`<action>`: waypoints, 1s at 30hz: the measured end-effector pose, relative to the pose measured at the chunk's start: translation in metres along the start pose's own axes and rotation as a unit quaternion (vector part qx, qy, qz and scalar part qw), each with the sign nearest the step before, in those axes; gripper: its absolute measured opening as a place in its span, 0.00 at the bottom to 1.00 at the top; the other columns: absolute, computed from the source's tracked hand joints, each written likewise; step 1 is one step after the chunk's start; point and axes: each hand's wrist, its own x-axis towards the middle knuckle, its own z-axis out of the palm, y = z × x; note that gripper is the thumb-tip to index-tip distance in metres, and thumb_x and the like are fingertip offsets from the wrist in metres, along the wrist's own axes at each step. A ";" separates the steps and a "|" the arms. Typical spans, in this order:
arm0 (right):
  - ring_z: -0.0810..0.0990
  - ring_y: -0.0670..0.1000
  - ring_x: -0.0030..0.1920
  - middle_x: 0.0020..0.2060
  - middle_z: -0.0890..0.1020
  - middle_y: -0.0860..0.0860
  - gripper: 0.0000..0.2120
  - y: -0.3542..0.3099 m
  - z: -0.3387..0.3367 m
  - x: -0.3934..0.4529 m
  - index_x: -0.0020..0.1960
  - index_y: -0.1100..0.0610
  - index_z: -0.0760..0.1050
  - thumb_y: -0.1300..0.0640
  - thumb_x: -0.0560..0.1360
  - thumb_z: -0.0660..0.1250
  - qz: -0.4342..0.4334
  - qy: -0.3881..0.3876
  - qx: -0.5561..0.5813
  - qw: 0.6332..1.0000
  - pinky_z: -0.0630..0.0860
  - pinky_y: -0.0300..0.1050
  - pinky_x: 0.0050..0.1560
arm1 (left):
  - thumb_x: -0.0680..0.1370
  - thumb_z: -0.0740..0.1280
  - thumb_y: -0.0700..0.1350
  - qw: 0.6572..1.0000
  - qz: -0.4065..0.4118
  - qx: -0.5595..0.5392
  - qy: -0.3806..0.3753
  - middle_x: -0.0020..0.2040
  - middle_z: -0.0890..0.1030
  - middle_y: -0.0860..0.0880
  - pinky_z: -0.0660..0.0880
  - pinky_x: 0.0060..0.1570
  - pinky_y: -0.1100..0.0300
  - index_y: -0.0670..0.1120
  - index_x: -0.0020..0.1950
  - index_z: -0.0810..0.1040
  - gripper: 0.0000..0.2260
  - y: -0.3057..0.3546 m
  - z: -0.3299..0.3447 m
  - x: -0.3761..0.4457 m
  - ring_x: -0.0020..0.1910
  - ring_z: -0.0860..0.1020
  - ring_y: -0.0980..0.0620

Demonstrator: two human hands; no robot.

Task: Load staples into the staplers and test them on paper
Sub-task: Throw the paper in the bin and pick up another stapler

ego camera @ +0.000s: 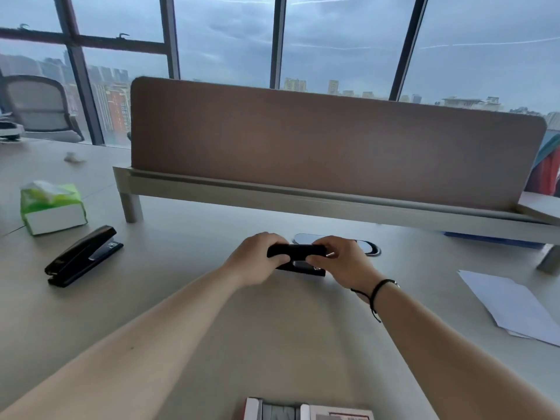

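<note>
Lying crosswise mid-desk, long axis left-right: black stapler, top arm raised off base. Left hand fingers curled round left end; right hand fingers pinching right end. Second stapler far left, closed, angled away-right. Paper sheets right; staple box near edge.

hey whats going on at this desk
A person holds a black stapler in both hands, left hand and right hand, just above the desk. A second stapler lies untouched at left, paper waits at right, and an opened staple box sits nearest the camera.
</note>
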 end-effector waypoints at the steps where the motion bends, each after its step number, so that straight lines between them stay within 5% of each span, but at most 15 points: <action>1: 0.81 0.49 0.40 0.46 0.86 0.53 0.08 0.006 0.002 0.005 0.50 0.51 0.81 0.54 0.71 0.76 0.003 0.005 0.003 1.000 0.76 0.42 0.41 | 0.78 0.68 0.46 1.000 0.001 0.000 0.003 0.55 0.81 0.51 0.72 0.55 0.57 0.51 0.58 0.80 0.09 -0.005 0.005 0.004 0.55 0.77 0.51; 6: 0.79 0.45 0.40 0.44 0.85 0.47 0.10 0.023 0.008 0.017 0.53 0.49 0.80 0.51 0.72 0.75 -0.017 0.019 -0.005 1.000 0.72 0.38 0.43 | 0.78 0.68 0.48 0.999 0.021 -0.010 0.045 0.54 0.81 0.49 0.70 0.53 0.59 0.51 0.61 0.78 0.12 -0.023 0.023 0.012 0.54 0.77 0.50; 10: 0.83 0.48 0.49 0.47 0.85 0.48 0.12 0.026 0.011 0.017 0.54 0.49 0.80 0.51 0.71 0.75 -0.021 0.029 0.003 0.999 0.74 0.38 0.47 | 0.78 0.67 0.50 0.999 0.020 -0.004 0.044 0.53 0.80 0.49 0.72 0.56 0.55 0.53 0.62 0.77 0.13 -0.028 0.025 0.012 0.56 0.76 0.48; 15: 0.81 0.50 0.53 0.51 0.82 0.46 0.25 0.019 0.011 0.011 0.63 0.46 0.76 0.48 0.68 0.78 -0.002 0.034 0.026 0.999 0.77 0.41 0.50 | 0.76 0.69 0.55 0.997 -0.016 -0.034 0.071 0.62 0.75 0.50 0.69 0.59 0.59 0.55 0.70 0.71 0.23 -0.023 0.021 0.002 0.63 0.72 0.52; 21: 0.74 0.47 0.58 0.57 0.77 0.45 0.24 -0.020 0.016 0.005 0.62 0.43 0.75 0.46 0.68 0.77 -0.061 0.127 -0.040 0.989 0.68 0.41 0.53 | 0.77 0.70 0.51 0.983 -0.041 -0.026 0.178 0.58 0.77 0.51 0.68 0.53 0.63 0.52 0.66 0.75 0.18 -0.046 -0.029 -0.032 0.54 0.75 0.54; 26: 0.75 0.45 0.55 0.54 0.78 0.41 0.21 -0.096 0.073 0.019 0.62 0.45 0.76 0.44 0.71 0.74 -0.165 0.036 -0.111 0.979 0.68 0.39 0.52 | 0.76 0.71 0.48 0.939 -0.104 0.034 0.325 0.52 0.79 0.52 0.73 0.50 0.56 0.49 0.57 0.81 0.10 -0.097 -0.103 -0.074 0.50 0.76 0.51; 30: 0.77 0.46 0.56 0.55 0.80 0.43 0.20 -0.141 0.148 0.034 0.63 0.47 0.76 0.47 0.73 0.73 -0.176 -0.063 -0.087 0.979 0.70 0.38 0.52 | 0.73 0.72 0.51 0.909 -0.191 0.109 0.354 0.52 0.82 0.48 0.75 0.55 0.51 0.50 0.55 0.81 0.12 -0.138 -0.147 -0.118 0.56 0.76 0.43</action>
